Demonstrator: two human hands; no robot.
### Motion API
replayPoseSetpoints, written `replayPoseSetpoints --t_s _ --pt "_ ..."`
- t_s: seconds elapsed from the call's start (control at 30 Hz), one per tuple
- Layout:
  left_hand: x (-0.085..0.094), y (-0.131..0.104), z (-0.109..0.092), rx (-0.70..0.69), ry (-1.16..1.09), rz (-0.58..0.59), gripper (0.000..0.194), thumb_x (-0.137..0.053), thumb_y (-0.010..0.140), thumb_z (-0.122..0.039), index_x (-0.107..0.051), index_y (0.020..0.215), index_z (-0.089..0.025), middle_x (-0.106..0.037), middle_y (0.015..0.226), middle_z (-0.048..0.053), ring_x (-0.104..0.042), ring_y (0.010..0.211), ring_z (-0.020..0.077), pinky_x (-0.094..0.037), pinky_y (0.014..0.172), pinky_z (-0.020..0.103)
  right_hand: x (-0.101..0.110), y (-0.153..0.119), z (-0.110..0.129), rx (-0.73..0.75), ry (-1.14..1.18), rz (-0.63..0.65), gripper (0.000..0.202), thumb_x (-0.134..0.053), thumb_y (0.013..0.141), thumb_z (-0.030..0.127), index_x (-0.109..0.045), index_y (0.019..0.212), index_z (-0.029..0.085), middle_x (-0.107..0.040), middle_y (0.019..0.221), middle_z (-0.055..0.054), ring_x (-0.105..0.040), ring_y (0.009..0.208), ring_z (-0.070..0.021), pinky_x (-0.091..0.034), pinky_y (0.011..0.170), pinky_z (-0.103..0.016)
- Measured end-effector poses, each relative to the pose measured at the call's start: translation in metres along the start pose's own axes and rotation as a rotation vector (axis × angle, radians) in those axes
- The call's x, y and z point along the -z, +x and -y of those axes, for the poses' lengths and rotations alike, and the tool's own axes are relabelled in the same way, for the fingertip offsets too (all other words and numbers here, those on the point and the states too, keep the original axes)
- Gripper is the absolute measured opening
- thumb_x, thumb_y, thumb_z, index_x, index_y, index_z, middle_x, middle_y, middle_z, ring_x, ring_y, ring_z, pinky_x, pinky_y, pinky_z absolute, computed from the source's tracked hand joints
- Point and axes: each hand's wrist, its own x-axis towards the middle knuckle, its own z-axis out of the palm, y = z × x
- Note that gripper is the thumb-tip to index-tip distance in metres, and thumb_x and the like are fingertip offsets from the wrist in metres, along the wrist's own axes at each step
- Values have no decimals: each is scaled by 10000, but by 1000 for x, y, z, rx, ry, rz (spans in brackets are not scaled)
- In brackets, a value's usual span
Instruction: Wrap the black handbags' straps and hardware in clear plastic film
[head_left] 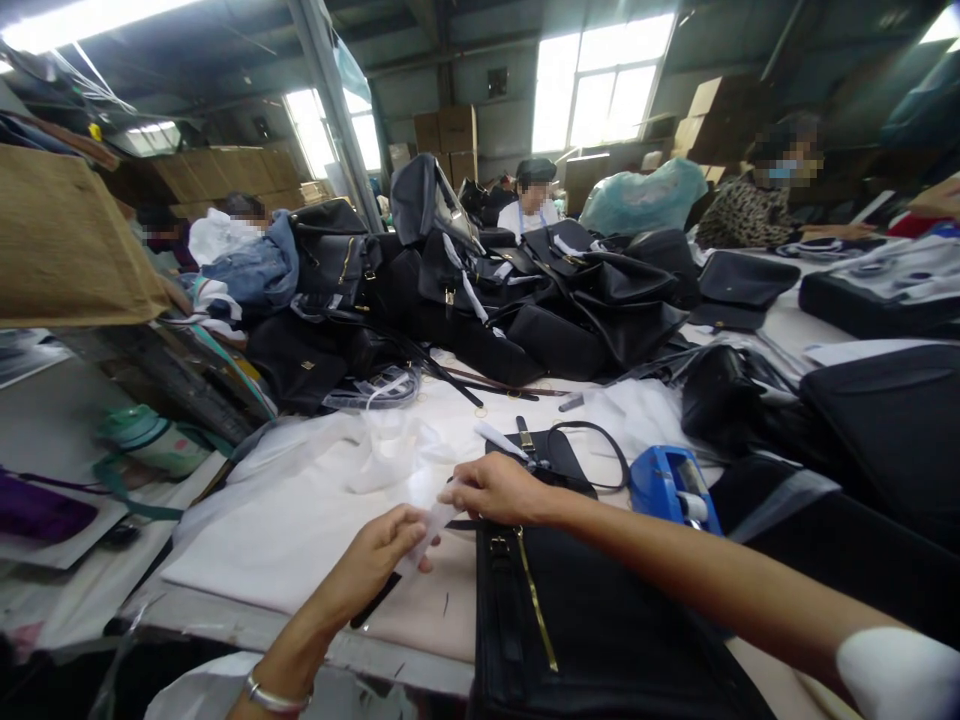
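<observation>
Both hands pinch a pale, see-through strip (433, 522), the left hand (381, 552) lower down and the right hand (501, 488) at its upper end; fingers cover parts of it, so its full length is unclear. It is above the table (450, 625), beside a black bag (600, 630) cut off at the bottom and partly hidden by the right forearm (675, 570)

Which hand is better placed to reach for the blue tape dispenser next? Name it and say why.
The right hand, most likely: it is nearer the blue tape dispenser, which stands just beyond its forearm. The left hand is farther off, with the right between. Both hold the white strip.
</observation>
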Motion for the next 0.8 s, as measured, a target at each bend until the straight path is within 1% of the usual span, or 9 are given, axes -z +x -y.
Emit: replayPoseSetpoints --t_s 0.07,0.17,0.23,0.3,0.37,0.47,0.57,0.67,0.8 --pt "-2 6 3 -29 -102 -30 267 -570 873 -384 -605 1027 -169 -680 810 10 -629 717 158 -436 748 283 -7 5 0 24 -66 13 303 -547 887 406 -644 749 154 -638 637 18 -522 567 -89 -317 521 -195" --pt "-6 11 13 -18 -167 -100 222 -637 829 -379 -609 836 -158 -628 688 -16 -569 597 130 -416 665 264 -10 12 -10 76 -141 128 336 -442 955 420 -638 875 160 -663 706 12 -557 605 -94 -342 541 -194" --pt "-5 11 20 -9 -162 -147 244 -639 825 -386 -589 749 -160 -615 651 -19 -546 563 122 -401 635 259 -10 15 -24 113 -348 134 370 -365 989 423 -625 989 159 -685 813 -28 -603 704 -126 -380 600 -217" --pt "-3 8 25 -9 -161 -170 258 -620 838 -399 -589 743 -161 -627 659 -14 -549 571 121 -402 648 259 -11 15 -41 140 -591 83 335 -409 975 382 -633 993 133 -681 903 -97 -616 834 -194 -401 682 -274" --pt "-1 3 28 -10 -160 -181 278 -603 849 -418 -592 745 -160 -639 675 -7 -557 583 123 -408 661 261 -13 13 -56 158 -707 75 263 -513 923 328 -653 910 105 -669 918 -150 -603 909 -261 -401 741 -336" --pt "1 -2 30 -8 -159 -197 293 -597 850 -437 -591 753 -161 -646 688 -1 -567 590 128 -414 660 263 -19 9 -70 189 -783 104 167 -567 873 243 -660 871 104 -670 866 -146 -608 894 -284 -406 765 -380" --pt "4 -4 33 -2 -156 -213 292 -602 846 -438 -587 757 -160 -647 681 -1 -567 579 128 -410 645 262 -20 5 -74 195 -862 117 163 -608 844 274 -657 903 130 -680 846 -118 -625 855 -287 -423 757 -392" --pt "8 -3 37 -10 -151 -219 283 -599 852 -427 -585 761 -159 -637 670 -9 -562 576 124 -407 640 259 -14 0 -73 153 -872 121 252 -646 823 358 -645 951 141 -688 864 -115 -644 833 -287 -441 730 -373" --pt "12 -2 40 -19 -149 -231 268 -606 849 -415 -587 754 -165 -619 653 -22 -554 586 122 -405 644 254 0 -9 -70 104 -860 162 201 -629 829 296 -635 941 129 -688 890 -129 -658 809 -270 -438 671 -325"
